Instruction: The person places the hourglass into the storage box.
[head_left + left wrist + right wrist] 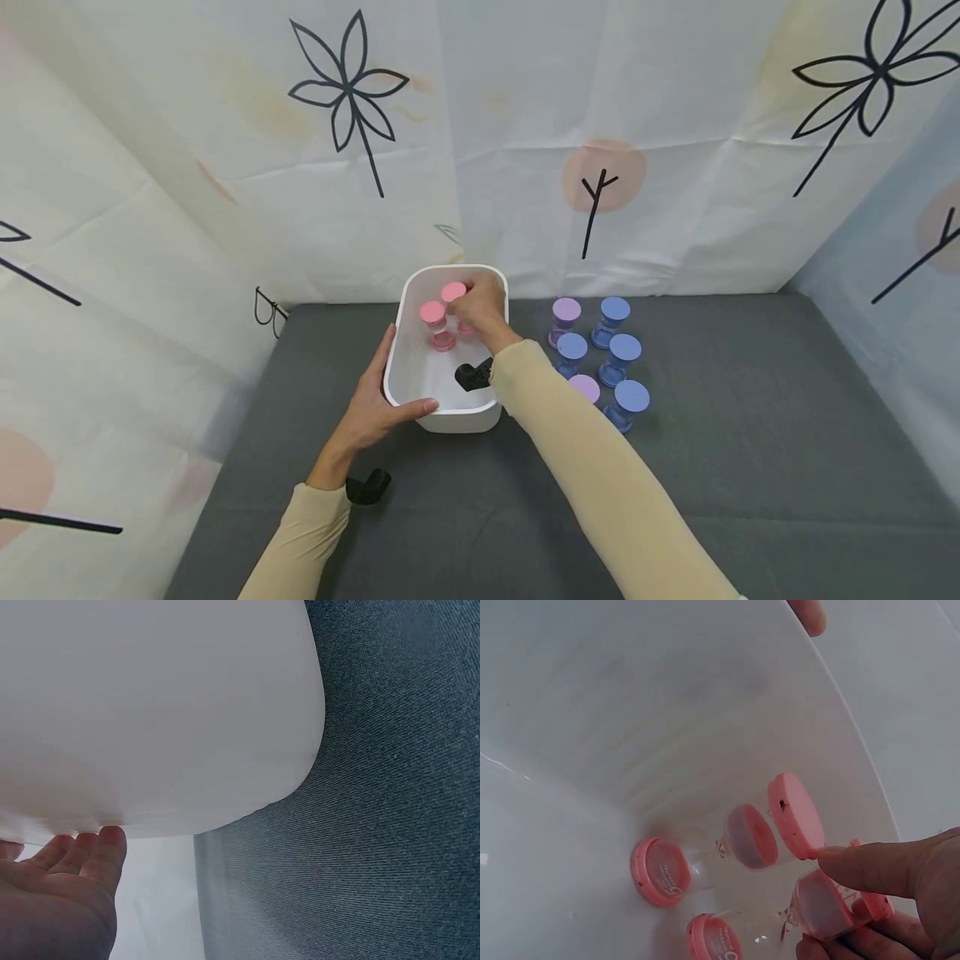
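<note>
A white plastic bin (408,375) stands on the table with two pink-capped sand timers in it. One pink sand timer (437,327) stands upright near the left wall. My right hand (483,310) reaches into the bin and holds the other pink sand timer (821,904), thumb on one side and fingers on the other. In the right wrist view, the thumb tip is right at the first timer's top cap (795,816). My left hand (375,408) grips the bin's near left side, thumb over the rim and fingers (105,855) against the outer wall.
Right of the bin stand several blue sand timers (624,348) and two purple ones (566,311), close together; my right sleeve (592,467) partly covers them. A patterned cloth (510,167) hangs behind the grey table (750,417).
</note>
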The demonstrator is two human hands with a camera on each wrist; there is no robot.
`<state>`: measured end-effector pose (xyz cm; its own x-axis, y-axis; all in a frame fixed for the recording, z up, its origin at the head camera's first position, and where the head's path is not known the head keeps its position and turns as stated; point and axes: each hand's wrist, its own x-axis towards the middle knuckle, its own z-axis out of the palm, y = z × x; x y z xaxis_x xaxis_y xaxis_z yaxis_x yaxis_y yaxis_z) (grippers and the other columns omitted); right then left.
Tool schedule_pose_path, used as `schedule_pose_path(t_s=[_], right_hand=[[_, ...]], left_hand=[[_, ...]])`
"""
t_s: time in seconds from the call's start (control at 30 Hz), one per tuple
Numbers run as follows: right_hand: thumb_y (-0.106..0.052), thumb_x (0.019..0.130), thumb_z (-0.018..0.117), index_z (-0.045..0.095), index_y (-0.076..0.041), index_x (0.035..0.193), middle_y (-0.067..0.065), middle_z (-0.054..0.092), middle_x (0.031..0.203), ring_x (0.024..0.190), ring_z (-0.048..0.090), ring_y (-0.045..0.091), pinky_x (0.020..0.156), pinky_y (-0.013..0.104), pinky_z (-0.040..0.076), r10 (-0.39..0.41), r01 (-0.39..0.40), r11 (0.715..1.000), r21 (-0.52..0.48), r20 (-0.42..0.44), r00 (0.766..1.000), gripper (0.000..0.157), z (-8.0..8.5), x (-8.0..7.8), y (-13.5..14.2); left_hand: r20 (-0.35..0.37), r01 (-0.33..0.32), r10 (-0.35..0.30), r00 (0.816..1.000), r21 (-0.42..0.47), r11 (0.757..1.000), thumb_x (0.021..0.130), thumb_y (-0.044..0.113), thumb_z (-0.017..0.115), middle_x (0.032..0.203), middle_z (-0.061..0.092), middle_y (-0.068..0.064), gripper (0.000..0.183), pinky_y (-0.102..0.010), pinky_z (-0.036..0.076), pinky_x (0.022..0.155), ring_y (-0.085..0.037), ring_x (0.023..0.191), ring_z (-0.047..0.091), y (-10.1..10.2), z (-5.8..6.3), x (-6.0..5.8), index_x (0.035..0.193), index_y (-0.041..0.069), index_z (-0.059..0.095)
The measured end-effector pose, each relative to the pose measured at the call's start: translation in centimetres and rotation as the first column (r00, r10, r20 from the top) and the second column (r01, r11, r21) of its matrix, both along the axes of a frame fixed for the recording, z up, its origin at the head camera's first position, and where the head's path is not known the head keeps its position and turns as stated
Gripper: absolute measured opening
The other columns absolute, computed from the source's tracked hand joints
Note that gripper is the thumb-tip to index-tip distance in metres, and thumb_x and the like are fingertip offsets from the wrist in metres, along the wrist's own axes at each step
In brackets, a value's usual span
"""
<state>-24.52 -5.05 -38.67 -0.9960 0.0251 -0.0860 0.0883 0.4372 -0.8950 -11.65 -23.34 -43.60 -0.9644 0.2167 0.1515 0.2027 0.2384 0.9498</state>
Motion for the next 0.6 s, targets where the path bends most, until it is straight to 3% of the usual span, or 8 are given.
schedule_pose_path(t_s=[0.6], right_hand=[[-0.007, 0.083, 0.078, 0.069, 0.004, 0.115, 0.013, 0.069, 0.108, 0.096, 0.060, 0.025, 0.088, 0.035, 0.051, -0.004, 0.001, 0.999, 0.052, 0.056, 0.998, 0.035, -0.05, -0.14, -0.03]], left_hand=[[-0.002, -0.004, 0.004, 1.000, 0.006, 1.000, 0.076, 0.006, 0.088, 0.155, 0.038, -0.019, 0.119, -0.043, 0.053, 0.088, -0.047, 0.116, 0.052, -0.01, -0.07, -0.06, 0.165, 0.027, 0.011]])
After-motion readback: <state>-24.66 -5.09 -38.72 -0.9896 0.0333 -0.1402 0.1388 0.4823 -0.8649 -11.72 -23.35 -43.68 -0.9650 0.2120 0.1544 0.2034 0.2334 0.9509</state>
